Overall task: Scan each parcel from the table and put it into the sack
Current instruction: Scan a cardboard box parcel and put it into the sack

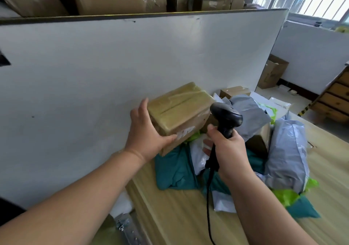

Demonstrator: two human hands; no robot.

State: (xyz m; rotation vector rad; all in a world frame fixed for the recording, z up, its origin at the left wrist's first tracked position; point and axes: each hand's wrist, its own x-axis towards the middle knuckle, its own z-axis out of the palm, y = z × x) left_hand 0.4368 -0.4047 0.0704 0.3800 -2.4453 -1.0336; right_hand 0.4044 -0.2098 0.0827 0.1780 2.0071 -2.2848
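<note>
Head view: left grip clasps the taped parcel, its labelled side just left of the scanner clenched in the right grip.

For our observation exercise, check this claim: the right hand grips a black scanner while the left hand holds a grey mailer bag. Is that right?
Not quite. In the head view the left hand holds a taped cardboard box, not a grey mailer bag. The right hand does grip the black scanner.
</note>
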